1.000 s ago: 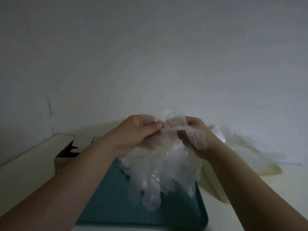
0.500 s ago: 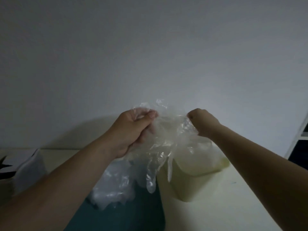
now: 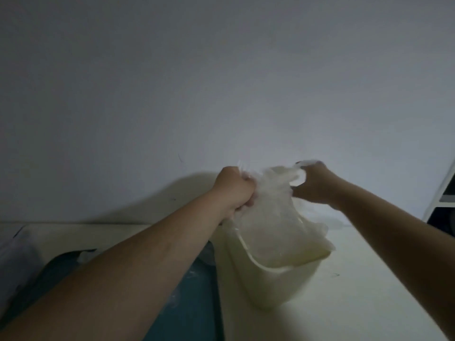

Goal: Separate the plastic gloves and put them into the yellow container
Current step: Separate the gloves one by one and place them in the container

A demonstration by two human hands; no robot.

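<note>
A bunch of thin clear plastic gloves (image 3: 273, 207) is stretched between my two hands above the pale yellow container (image 3: 270, 289), which stands on the table right of centre. My left hand (image 3: 235, 189) grips one edge of the bunch in a fist. My right hand (image 3: 311, 184) pinches the other edge, further right. The plastic hangs down into the container's open top, where more gloves lie. The image is dim and motion-blurred.
A dark teal tray (image 3: 194, 299) lies left of the container, partly hidden by my left forearm, with some plastic on it. A pale object (image 3: 17, 252) sits at the far left. A white shelf edge (image 3: 443, 193) shows at the right. A wall is close behind.
Both hands carried the gloves to the right, from above the teal tray to above the yellow container, and pulled further apart. The view has swung right.
</note>
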